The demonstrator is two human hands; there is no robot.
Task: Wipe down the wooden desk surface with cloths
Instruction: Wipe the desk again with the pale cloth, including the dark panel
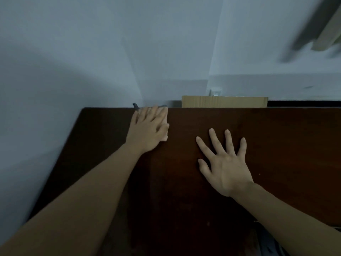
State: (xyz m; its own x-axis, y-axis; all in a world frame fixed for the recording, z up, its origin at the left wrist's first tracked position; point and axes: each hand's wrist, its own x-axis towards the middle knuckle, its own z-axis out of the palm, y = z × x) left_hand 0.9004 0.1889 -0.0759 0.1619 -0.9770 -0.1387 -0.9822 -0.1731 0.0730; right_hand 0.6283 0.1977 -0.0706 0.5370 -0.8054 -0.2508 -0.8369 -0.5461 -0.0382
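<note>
At upper centre of the frame, the left hand (149,124) presses flat on a pale cloth (164,126), long axis running up-frame, at the wooden desk's (276,145) far edge, while the right hand (224,161) lies flat, fingers spread.
</note>
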